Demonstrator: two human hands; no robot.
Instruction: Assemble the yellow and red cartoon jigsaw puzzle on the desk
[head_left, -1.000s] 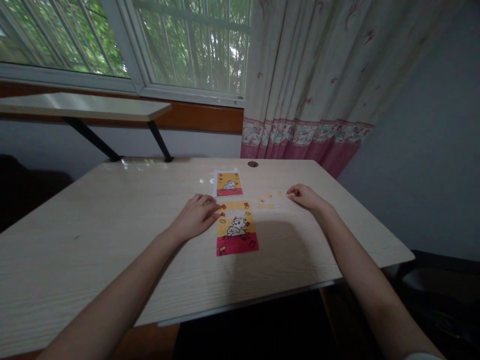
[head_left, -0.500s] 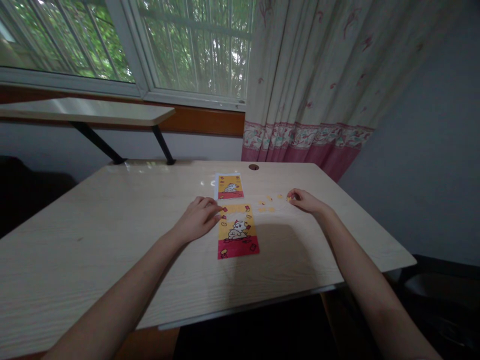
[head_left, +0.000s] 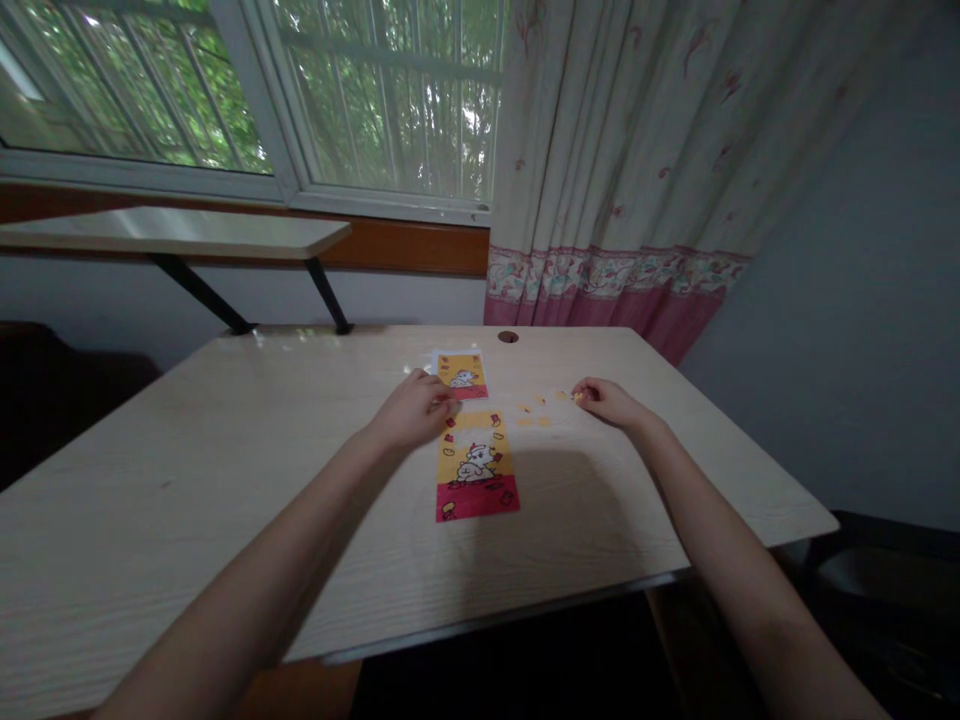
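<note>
A yellow and red picture sheet (head_left: pixel 476 467) with a cartoon animal lies on the light wooden table (head_left: pixel 225 470). A smaller matching card (head_left: pixel 460 375) lies just beyond it. My left hand (head_left: pixel 411 410) hovers between the two, fingers curled, its tips over the top left corner of the larger sheet. My right hand (head_left: pixel 606 402) rests on the table to the right, fingers pinched on a small yellow sticker (head_left: pixel 577 397). Several small yellow stickers (head_left: pixel 536 410) lie between my right hand and the sheet.
A round cable hole (head_left: pixel 508 337) sits at the table's far edge. A narrow shelf on black brackets (head_left: pixel 172 235) runs under the window. A flowered curtain with a pink hem (head_left: pixel 615 280) hangs at the back right. The table's near edge drops into dark floor.
My left hand has lifted and moved forward and slightly right, from the sheet's left edge to its top corner near the small card. My right hand has stayed at the stickers.
</note>
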